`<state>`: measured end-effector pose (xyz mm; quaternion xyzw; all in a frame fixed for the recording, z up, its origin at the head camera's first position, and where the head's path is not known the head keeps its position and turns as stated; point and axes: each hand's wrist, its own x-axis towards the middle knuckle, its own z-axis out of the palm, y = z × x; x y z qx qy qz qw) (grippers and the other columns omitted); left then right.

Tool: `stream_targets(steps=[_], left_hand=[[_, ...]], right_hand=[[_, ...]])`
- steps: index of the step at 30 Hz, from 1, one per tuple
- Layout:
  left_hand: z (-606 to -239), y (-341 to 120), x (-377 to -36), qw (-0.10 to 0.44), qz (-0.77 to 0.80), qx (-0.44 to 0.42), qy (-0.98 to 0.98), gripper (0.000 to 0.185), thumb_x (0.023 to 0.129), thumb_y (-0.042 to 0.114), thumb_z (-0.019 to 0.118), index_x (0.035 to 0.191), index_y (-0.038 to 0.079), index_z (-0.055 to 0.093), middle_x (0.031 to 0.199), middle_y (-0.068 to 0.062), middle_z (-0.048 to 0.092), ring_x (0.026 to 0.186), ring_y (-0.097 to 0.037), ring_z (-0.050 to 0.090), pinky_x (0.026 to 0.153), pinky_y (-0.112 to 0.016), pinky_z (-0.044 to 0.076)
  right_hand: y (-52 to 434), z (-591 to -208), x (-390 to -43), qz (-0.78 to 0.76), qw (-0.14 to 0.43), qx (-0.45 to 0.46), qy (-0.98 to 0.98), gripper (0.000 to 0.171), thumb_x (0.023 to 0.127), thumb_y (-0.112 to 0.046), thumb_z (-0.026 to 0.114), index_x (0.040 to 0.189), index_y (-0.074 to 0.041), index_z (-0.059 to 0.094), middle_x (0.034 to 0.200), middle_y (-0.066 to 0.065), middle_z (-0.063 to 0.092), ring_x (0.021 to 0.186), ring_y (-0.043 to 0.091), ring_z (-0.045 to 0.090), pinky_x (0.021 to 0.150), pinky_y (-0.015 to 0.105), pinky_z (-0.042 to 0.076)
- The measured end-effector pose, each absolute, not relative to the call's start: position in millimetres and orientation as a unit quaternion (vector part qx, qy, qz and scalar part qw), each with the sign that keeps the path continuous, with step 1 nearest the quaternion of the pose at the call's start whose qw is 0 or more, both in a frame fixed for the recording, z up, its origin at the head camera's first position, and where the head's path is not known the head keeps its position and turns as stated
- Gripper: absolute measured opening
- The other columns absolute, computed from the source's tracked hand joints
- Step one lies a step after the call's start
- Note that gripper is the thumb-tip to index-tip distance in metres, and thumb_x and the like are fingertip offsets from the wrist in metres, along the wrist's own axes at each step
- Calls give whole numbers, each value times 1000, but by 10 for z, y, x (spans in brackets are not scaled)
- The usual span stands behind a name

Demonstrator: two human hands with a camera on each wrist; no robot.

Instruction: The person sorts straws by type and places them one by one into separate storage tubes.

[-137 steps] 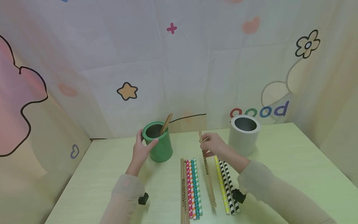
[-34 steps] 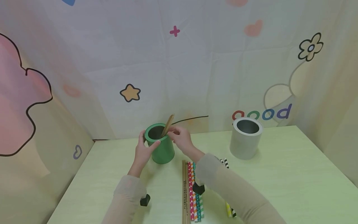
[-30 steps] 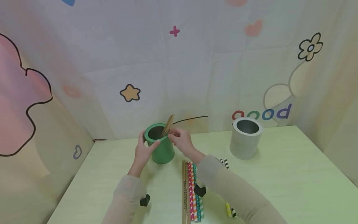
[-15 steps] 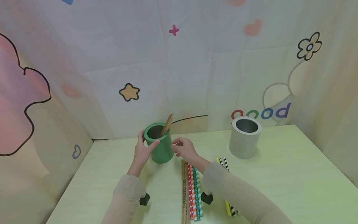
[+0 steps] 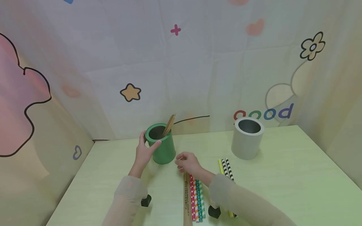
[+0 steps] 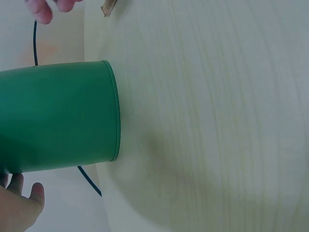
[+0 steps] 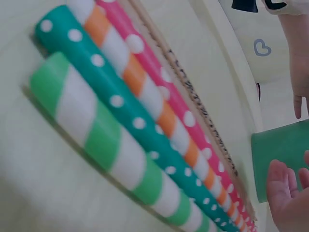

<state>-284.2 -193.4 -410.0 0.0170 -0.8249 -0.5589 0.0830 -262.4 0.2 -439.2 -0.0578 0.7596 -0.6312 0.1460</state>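
Note:
My left hand (image 5: 145, 147) grips the green cup (image 5: 165, 151) from its left side, the thumb behind the rim and a finger on the front; its fingertips (image 6: 21, 200) show beside the cup (image 6: 58, 116). Wooden sticks (image 5: 169, 125) lean out of the cup. My right hand (image 5: 183, 160) hovers with loosely curled fingers and holds nothing, just above the far end of the wooden stick (image 5: 185, 201) that lies on the table. Beside that stick lie pink, orange, teal and green straws (image 5: 197, 201), seen close up as straws (image 7: 120, 113) in the right wrist view.
A white cup (image 5: 247, 138) stands at the back right. A yellow straw and two black-striped straws (image 5: 225, 166) lie in front of it, partly under my right sleeve. A printed cloth backdrop closes off the table's back and sides.
My right hand has let go of a stick at the green cup and drawn back and down to the far ends of the stick and straws. The left hand has stayed on the cup.

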Motion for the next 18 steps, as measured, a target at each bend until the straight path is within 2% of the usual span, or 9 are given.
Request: stream_targets(steps=[8, 11, 18], left_hand=[[-4092, -1928, -2837, 84, -557, 21, -826, 88, 73, 51, 64, 139, 20, 16, 146, -6, 23, 136, -24, 17, 106, -55, 14], [-4093, -1928, -2838, 83, -558, 22, -825, 88, 73, 51, 64, 139, 20, 15, 146, -6, 23, 136, -23, 16, 106, -55, 14], [-4090, -1929, -2839, 82, -557, 24, -826, 87, 72, 52, 63, 139, 22, 16, 146, -5, 23, 136, -23, 16, 106, -56, 13]], right_hand=[[71, -4489, -2525, -622, 188, -54, 758, 24, 84, -10, 56, 104, 5, 52, 80, 11, 58, 63, 15, 55, 58, 26, 50], [97, -4511, -2499, -619, 198, -63, 757, 25, 84, -8, 56, 104, 6, 52, 78, 7, 57, 63, 14, 54, 57, 27, 51], [170, -4519, -2460, -604, 205, -78, 766, 27, 83, -9, 57, 105, 5, 51, 80, 9, 57, 66, 15, 56, 60, 29, 52]])
